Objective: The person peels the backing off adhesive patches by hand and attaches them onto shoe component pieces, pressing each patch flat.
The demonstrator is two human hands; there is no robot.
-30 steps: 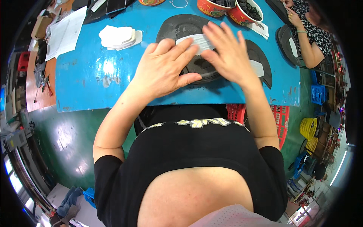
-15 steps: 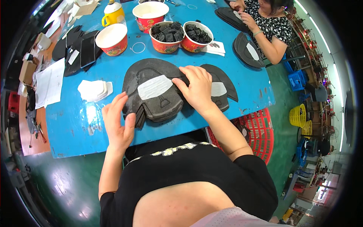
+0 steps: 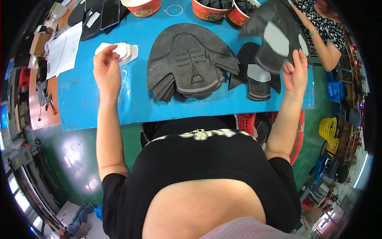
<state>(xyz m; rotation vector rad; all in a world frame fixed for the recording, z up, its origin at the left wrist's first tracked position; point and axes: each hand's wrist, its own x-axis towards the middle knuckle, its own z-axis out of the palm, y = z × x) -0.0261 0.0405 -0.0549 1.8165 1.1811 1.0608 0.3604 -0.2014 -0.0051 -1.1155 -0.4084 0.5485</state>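
My right hand grips the lower edge of a black foam piece with a white patch, raised and tilted over the right side of the table. My left hand is at the small stack of white patches, its fingers half curled and apart over the near edge; no patch shows in its grasp. Between my hands lies a stack of black foam pieces, its top one bare with moulded lines. Right of it rests another patched black foam piece, partly below the raised one.
Paper bowls, one pale inside and two with black scraps, stand at the back. A phone and a paper sheet lie left. A co-worker's arm is at the far right. Beneath the table edge sits a red basket.
My right hand has lifted the patched top piece off the middle stack and carried it right, baring the piece below. My left hand has moved left to the white patches. The view has shifted.
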